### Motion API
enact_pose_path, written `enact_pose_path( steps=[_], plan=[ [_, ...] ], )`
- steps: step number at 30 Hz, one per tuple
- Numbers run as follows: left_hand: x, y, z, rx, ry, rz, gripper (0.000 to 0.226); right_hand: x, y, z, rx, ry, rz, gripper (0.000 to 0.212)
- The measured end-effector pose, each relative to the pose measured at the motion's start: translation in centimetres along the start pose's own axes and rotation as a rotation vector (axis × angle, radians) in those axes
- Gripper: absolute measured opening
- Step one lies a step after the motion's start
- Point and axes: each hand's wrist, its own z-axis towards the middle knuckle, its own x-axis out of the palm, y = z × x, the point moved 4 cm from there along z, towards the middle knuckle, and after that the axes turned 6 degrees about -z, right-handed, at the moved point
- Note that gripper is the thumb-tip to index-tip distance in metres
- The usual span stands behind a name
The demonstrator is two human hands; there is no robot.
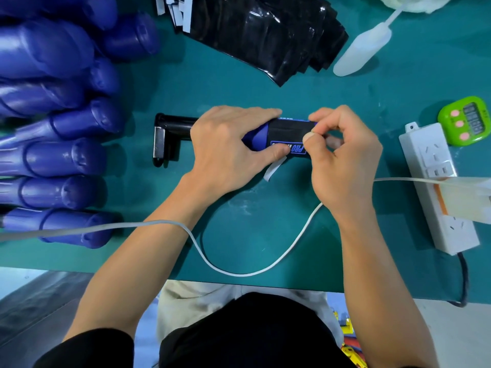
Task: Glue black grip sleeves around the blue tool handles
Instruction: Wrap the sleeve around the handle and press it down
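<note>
left hand (228, 147): grip clamped on blue handle (255, 139) | right hand (342, 160): grip pinches black sleeve (288, 130) on handle | bench (265, 96): spare blue handles (53, 160) lie at left

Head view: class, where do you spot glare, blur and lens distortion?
Head view: glare streaks the black grip sleeves; the blue tool handles at the left edge look blurred and stretched; the left hand and right hand are sharp at centre.

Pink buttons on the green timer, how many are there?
3, in a line on the green timer: far button, middle button, near button. None seems hidden.
</note>
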Motion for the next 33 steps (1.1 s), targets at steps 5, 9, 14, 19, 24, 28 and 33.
enact_pose_path(
  steps=[5,9,14,19,24,28,33],
  plan=[
    [-0.3,-0.2,0.2,-0.001,0.031,-0.015,0.039,0.4,0.4,-0.2,0.014,-0.050,0.021,0.017],
    [-0.2,-0.3,0.1,-0.020,0.022,-0.031,0.031,0.6,-0.1,-0.2,0.074,-0.083,0.058,0.011],
    [-0.2,-0.3,0.0,-0.044,0.012,-0.067,0.025,0.7,-0.8,0.0,0.149,-0.055,0.190,0.020],
    [-0.3,-0.5,0.2,-0.066,0.023,-0.078,0.024,1.4,-1.2,0.4,0.236,0.132,0.244,0.037],
    [-0.3,-0.9,0.1,-0.126,-0.010,-0.068,0.022,1.3,-1.2,0.9,0.277,0.168,0.312,0.038],
    [0.1,-1.4,0.5,-0.168,-0.012,0.054,0.024,1.1,-1.1,0.8,0.294,0.143,0.329,0.040],
    [0.6,-1.4,0.4,-0.126,0.068,0.135,0.029,1.0,-1.1,0.9,0.282,0.131,0.310,0.038]
  ],
)
